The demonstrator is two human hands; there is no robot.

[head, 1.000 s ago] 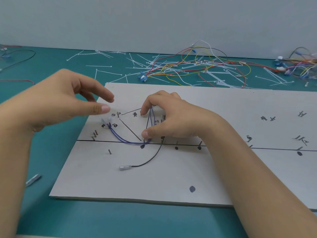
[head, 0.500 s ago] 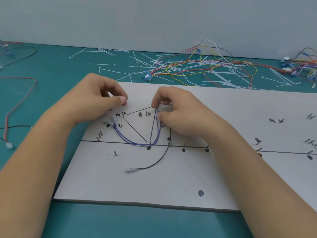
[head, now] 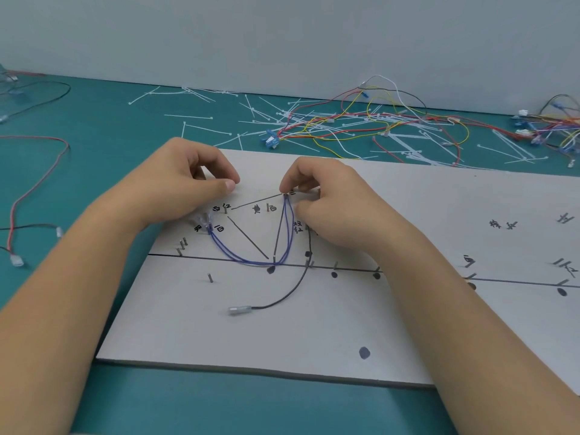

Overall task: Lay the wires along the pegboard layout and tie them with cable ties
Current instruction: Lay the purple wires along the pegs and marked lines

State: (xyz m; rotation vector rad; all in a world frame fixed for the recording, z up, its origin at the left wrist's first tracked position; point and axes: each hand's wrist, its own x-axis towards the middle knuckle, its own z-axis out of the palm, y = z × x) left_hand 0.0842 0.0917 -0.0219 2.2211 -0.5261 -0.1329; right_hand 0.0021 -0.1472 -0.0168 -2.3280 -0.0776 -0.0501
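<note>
- The blue wires (head: 251,263) trace a V across the left part of the pegboard (head: 282,340), which lies flat toward the near edge of the tabletop (head: 103,127). Their clear connector ends sit at the left tip, and the bend appears to turn at a peg on the drawn base line.
- The right hand (head: 332,208) pinches the upper right ends of the blue wires between curled forefinger and thumb, at a marked point farther back on the board.
- The left hand (head: 185,183) is curled just above the connector ends, thumb against forefinger. Whether it holds anything cannot be told.
- Likely risk: nothing is tied yet, so a pull from the right hand could lift the bend off its peg or drag the connectors away from their label.
- Likely risk: slack in the two arms of the V could let the strands spread apart, leaving a tie cinched over a loose or crossed bundle.
- The black wire (head: 292,290) curls loose toward the board's near edge, ending in a clear terminal (head: 240,309). A forearm resting close by could sweep it out of place.
- The cable ties (head: 201,128) lie scattered toward the tabletop's far edge, beside a tangle of coloured wires (head: 376,124). Reaching for one means releasing a hand, and the lay could relax.
</note>
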